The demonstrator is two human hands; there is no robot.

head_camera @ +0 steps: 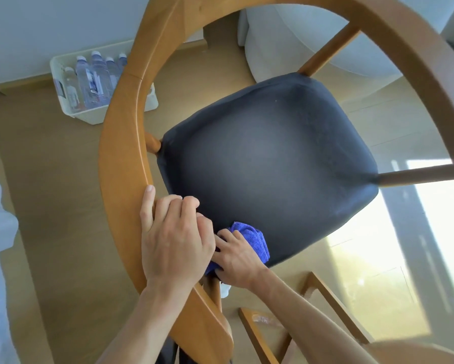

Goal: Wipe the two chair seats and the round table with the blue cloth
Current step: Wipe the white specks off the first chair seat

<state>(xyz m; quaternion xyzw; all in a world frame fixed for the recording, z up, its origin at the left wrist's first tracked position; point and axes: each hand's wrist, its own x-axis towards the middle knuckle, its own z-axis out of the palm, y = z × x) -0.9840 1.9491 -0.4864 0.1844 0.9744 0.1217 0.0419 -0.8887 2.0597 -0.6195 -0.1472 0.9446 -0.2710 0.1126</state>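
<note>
1. Wood-look floor (63,232); white bin of water bottles (89,85) by the wall.
2. Dark chair seat (268,166) inside a curved wooden backrest (121,143).
3. Left hand (173,240) fingers curl over the backrest rail.
4. Right hand (236,261) fingers, slightly spread, press the blue cloth (252,237) at the seat's near edge.
5. Cloth: bunched, soft, probably light; best held under a flat palm. No clear long axis.

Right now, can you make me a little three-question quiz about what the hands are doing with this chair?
1. True or false: the left hand grips the chair's wooden back rail.
2. What does the right hand press on the seat?
3. The white bin on the floor holds: A) bottles B) shoes C) books.

Key: 1 true. 2 the blue cloth. 3 A.
</note>
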